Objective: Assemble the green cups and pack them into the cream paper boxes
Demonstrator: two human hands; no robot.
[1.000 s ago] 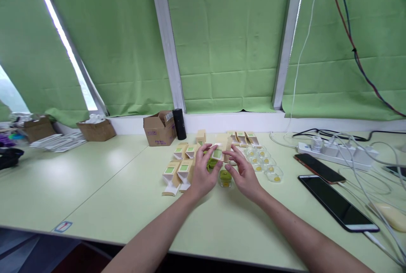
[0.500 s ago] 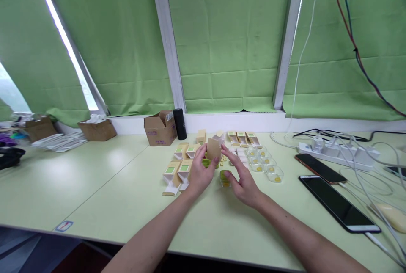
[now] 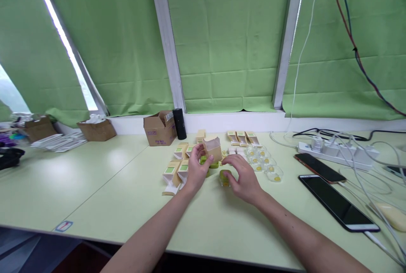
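Note:
My left hand (image 3: 196, 170) holds a small tan carton (image 3: 213, 149) up off the table, fingers closed round it, its open end facing me. My right hand (image 3: 243, 177) hovers low over the table with curled fingers, its fingertips at a small clear cup with green contents (image 3: 225, 177). More green cups (image 3: 214, 164) lie just under the carton. Open tan-and-white cartons (image 3: 174, 172) with green windows lie to the left of my left hand. Several clear cups with yellow bits (image 3: 267, 166) sit to the right of my right hand.
A brown cardboard box (image 3: 159, 128) and a black cylinder (image 3: 179, 124) stand at the back by the window sill. Two phones (image 3: 337, 202) and a power strip (image 3: 338, 150) with many cables lie at the right. More boxes (image 3: 97, 129) and flat white packets (image 3: 58, 141) sit far left.
My left hand turned the carton from flat, window side up, to upright with its open end toward me. My right hand let go of it and dropped toward the green cup.

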